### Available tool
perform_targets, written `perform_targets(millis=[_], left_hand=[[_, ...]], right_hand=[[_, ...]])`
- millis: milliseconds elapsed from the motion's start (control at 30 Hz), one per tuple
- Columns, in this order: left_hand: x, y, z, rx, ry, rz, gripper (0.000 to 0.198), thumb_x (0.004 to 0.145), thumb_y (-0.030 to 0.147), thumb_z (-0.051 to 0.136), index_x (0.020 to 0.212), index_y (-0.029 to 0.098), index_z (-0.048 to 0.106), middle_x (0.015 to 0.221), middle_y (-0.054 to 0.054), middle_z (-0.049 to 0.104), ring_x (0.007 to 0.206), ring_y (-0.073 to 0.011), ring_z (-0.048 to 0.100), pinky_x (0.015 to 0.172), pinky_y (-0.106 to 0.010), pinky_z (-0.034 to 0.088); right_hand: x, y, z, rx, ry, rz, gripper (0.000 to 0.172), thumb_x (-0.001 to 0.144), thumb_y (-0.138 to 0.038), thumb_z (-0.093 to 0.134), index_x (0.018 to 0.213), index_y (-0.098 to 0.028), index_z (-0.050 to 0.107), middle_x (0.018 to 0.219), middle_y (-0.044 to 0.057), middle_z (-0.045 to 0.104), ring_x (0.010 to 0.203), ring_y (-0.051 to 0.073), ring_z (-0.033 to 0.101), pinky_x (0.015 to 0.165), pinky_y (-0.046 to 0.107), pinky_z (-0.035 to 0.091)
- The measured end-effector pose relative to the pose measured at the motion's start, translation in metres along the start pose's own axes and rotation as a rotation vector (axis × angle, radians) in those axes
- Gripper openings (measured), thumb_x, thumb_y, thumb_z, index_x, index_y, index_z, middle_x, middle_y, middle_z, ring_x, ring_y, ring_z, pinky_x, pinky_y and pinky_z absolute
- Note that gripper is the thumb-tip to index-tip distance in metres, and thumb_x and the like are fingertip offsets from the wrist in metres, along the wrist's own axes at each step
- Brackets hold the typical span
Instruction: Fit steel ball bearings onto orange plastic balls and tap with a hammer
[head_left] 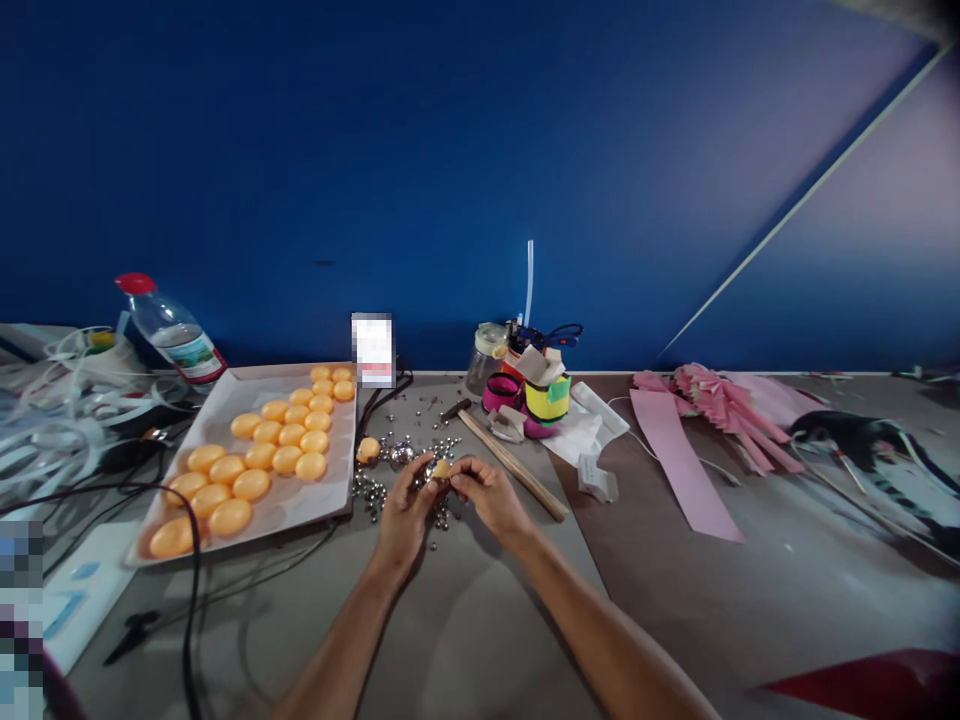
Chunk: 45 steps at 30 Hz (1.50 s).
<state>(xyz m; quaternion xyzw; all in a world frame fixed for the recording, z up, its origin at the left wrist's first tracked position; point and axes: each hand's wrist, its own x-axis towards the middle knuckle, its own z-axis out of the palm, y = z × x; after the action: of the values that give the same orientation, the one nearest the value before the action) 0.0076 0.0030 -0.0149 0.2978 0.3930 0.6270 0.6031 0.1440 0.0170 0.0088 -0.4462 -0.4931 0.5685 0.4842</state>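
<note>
My left hand (405, 505) and my right hand (487, 492) meet over the table and together pinch a small orange ball (441, 469) between their fingertips. Both hands are closed on it. Under and behind them lies a scatter of small silver metal beads (390, 470). Another orange ball (367, 450) sits loose on the table just left of the beads. A flat tray (300, 505) to the left carries several rows of the same orange balls (259, 455).
A wooden-handled hammer (510, 460) lies right of my hands. Behind it stand a jar (486, 357), tape rolls (546, 400) and scissors (551, 335). Pink paper strips (675, 450) lie at right. A water bottle (171, 332), white cords (52, 420) and black cables (187, 560) crowd the left.
</note>
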Motion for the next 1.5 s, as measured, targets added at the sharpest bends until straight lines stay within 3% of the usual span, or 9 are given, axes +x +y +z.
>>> perform_targets(millis=[233,767,967,1167,1333,1500], left_hand=[[-0.002,0.01,0.004,0.382,0.011,0.116,0.034,0.066,0.025,0.073,0.101,0.024,0.069,0.105,-0.005,0.066,0.101,-0.0237,0.057,0.09,-0.03,0.041],[-0.006,0.01,0.005,0.459,-0.018,0.236,0.031,0.07,0.026,0.07,0.1,0.023,0.068,0.103,-0.006,0.066,0.102,-0.0243,0.056,0.095,-0.034,0.037],[-0.003,0.002,-0.001,0.724,-0.091,0.4,0.03,0.081,0.029,0.056,0.109,0.021,0.06,0.106,-0.008,0.064,0.101,-0.023,0.058,0.09,-0.039,0.042],[-0.003,-0.002,-0.003,0.739,-0.111,0.497,0.029,0.082,0.028,0.055,0.111,0.022,0.061,0.101,-0.009,0.064,0.094,-0.0227,0.059,0.084,-0.038,0.046],[-0.005,0.0,-0.003,0.623,-0.113,0.463,0.03,0.076,0.025,0.064,0.106,0.024,0.066,0.102,-0.009,0.065,0.097,-0.0244,0.057,0.088,-0.038,0.044],[-0.004,0.005,0.002,0.468,-0.044,0.249,0.031,0.071,0.028,0.069,0.102,0.023,0.068,0.102,-0.008,0.065,0.097,-0.0241,0.058,0.09,-0.037,0.043]], right_hand=[[-0.001,0.0,0.0,0.038,0.006,0.007,0.013,0.067,-0.03,0.063,0.07,-0.019,0.059,0.063,-0.004,0.052,0.053,0.009,0.044,0.055,0.024,0.036],[-0.003,-0.002,-0.002,0.034,-0.043,0.08,0.015,0.068,-0.03,0.064,0.07,-0.019,0.055,0.06,-0.004,0.051,0.054,0.01,0.045,0.055,0.023,0.037],[-0.002,0.001,-0.003,0.072,-0.066,0.109,0.018,0.07,-0.032,0.065,0.07,-0.019,0.052,0.056,-0.005,0.053,0.052,0.01,0.047,0.054,0.023,0.038],[0.0,0.005,-0.004,0.063,-0.068,0.128,0.02,0.069,-0.033,0.065,0.069,-0.019,0.051,0.053,-0.005,0.053,0.049,0.009,0.048,0.053,0.023,0.037],[-0.001,0.01,-0.001,0.018,-0.047,0.141,0.021,0.07,-0.034,0.063,0.068,-0.019,0.049,0.05,-0.006,0.051,0.046,0.01,0.047,0.049,0.022,0.037],[0.002,0.001,-0.008,-0.095,-0.025,0.071,0.023,0.079,-0.039,0.052,0.068,-0.019,0.047,0.05,-0.005,0.049,0.046,0.011,0.045,0.05,0.023,0.037]])
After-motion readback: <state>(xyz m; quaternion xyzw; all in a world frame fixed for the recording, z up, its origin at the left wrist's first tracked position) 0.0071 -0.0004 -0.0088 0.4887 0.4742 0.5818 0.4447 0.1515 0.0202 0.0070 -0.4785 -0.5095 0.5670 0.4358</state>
